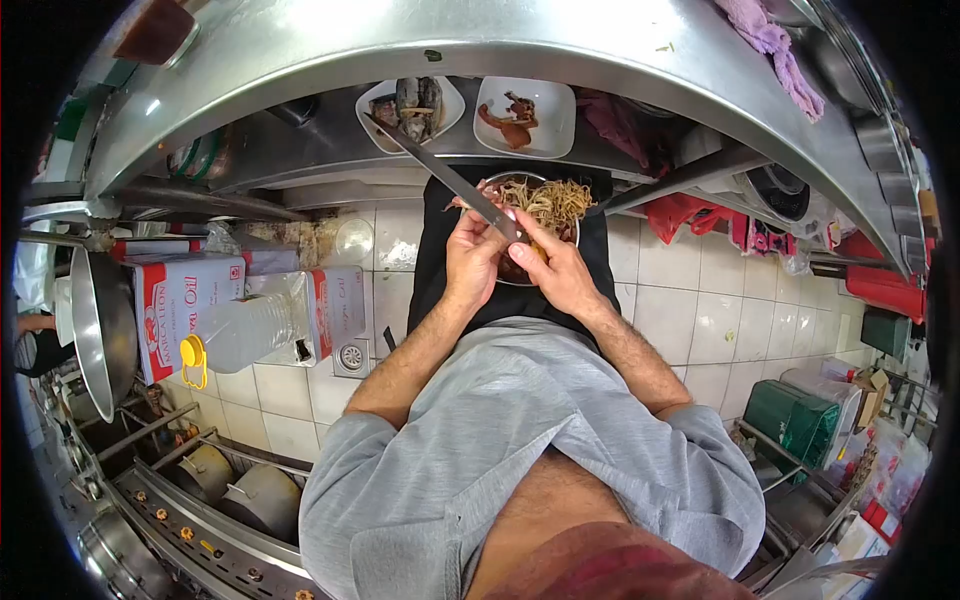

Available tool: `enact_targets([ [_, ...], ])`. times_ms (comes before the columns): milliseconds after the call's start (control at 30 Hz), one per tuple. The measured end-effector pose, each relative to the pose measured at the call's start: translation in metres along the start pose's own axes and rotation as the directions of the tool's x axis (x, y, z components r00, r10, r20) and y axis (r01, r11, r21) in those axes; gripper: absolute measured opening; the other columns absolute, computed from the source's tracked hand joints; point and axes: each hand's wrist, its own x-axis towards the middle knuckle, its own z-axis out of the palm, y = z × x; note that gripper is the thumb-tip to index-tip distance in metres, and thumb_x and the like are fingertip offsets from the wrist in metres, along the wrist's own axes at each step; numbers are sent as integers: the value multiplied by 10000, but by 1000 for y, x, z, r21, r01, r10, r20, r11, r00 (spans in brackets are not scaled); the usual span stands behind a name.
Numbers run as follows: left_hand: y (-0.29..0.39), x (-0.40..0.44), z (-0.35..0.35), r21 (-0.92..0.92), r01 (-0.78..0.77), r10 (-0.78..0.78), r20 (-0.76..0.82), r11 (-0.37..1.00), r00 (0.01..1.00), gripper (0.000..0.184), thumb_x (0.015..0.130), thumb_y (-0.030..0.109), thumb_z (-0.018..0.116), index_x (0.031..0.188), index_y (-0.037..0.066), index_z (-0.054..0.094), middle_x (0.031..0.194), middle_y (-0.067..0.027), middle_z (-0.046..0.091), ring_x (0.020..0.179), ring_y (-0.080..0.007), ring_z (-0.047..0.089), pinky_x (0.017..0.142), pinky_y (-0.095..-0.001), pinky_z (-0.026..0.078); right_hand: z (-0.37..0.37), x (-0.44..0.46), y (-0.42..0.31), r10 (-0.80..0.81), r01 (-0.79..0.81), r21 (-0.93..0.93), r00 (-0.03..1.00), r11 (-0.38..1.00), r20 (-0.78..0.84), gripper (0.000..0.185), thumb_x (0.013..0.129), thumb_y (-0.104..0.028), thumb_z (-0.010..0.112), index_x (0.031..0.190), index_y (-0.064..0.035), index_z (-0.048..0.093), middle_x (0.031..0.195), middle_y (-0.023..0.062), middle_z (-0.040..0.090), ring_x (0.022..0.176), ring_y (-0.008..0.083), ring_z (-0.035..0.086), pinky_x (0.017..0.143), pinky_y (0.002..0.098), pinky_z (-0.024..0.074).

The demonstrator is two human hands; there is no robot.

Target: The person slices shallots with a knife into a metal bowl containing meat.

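Note:
A large knife (455,183) slants up and to the left, its tip reaching over a white dish. My right hand (558,268) is closed around its handle end, thumb stretched toward the blade. Close beside it, my left hand (473,255) is curled under the blade, with its fingers closed; what they pinch is hidden. Both hands are over a round metal bowl (577,232) at my lap. Pale, stringy root-like strands (550,200) pile up along the bowl's far side. Reddish pieces show at its left, partly covered by the knife.
Under the steel counter (440,60), a shelf holds a white dish with fish pieces (418,105) and a white plate with brown scraps (515,125). Oil cartons (190,305) and a plastic jug with a yellow cap (245,330) stand left. Pots (265,505) sit lower left.

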Motion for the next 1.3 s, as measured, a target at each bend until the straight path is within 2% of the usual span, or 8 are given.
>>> enact_targets([
  [133, -2, -1, 7, 5, -56, 56, -41, 998, 998, 242, 830, -47, 582, 1060, 4, 527, 1099, -90, 571, 1016, -167, 560, 906, -305, 456, -1, -2, -3, 13, -12, 41, 1000, 999, -21, 548, 909, -361, 533, 1320, -16, 423, 1295, 226, 475, 1245, 270, 433, 1024, 325, 324],
  [233, -2, -2, 4, 20, -69, 69, -41, 997, 997, 202, 831, -57, 581, 1020, -6, 530, 1045, -114, 596, 955, -170, 596, 859, -298, 492, -1, -2, 6, -40, 39, -13, 998, 999, -55, 530, 907, -366, 540, 1318, -47, 444, 1072, 177, 622, 990, 220, 603, 861, 295, 452],
  [300, -2, -3, 1, 36, -50, 51, -22, 998, 998, 217, 831, -55, 583, 1037, -13, 527, 1048, -119, 596, 951, -172, 598, 861, -299, 492, -2, -3, 8, 58, -56, 167, 998, 984, -6, 489, 922, -369, 524, 1337, -120, 450, 617, -27, 441, 511, 46, 407, 449, 203, 357],
  [533, 2, 0, 2, 31, 5, -6, 20, 999, 1000, 327, 849, -44, 557, 1166, -29, 478, 1089, -120, 565, 968, -186, 583, 882, -340, 494, -14, 0, -2, 139, -159, 305, 987, 939, 86, 502, 930, -386, 498, 1314, -64, 465, 602, -27, 437, 490, 48, 413, 420, 204, 347],
  [767, 6, -3, 6, -25, 81, -80, 62, 996, 995, 364, 862, -3, 565, 1209, 1, 452, 1122, -109, 550, 1013, -198, 563, 895, -373, 485, -23, 6, 12, 211, -158, 376, 972, 913, -103, 523, 920, -381, 523, 1318, -51, 447, 564, -37, 424, 466, 44, 397, 407, 202, 325],
  [867, 3, -1, 2, -15, 65, -64, 43, 998, 997, 336, 859, -4, 574, 1180, 16, 481, 1116, -97, 557, 1017, -183, 563, 892, -344, 480, -25, -5, 8, 152, -164, 384, 986, 909, 61, 598, 910, -363, 536, 1378, -47, 342, 557, -26, 411, 465, 58, 397, 404, 214, 329],
  [1200, 4, -3, 5, 48, 1, -3, 31, 999, 1000, 264, 853, -45, 552, 1113, -14, 512, 1083, -107, 574, 1019, -166, 563, 906, -296, 458, -8, -2, 6, -46, 46, 4, 999, 999, -25, 497, 904, -373, 544, 1317, -104, 472, 632, 2, 495, 540, 62, 473, 509, 204, 401],
  [1300, 2, -2, 0, 41, 21, -24, 63, 999, 998, 288, 854, -43, 548, 1137, -14, 500, 1099, -119, 570, 1027, -179, 560, 920, -326, 456, -12, -2, 4, 134, -141, 210, 990, 967, 49, 484, 912, -388, 528, 1306, -110, 487, 594, -1, 491, 528, 58, 476, 467, 205, 389],
])
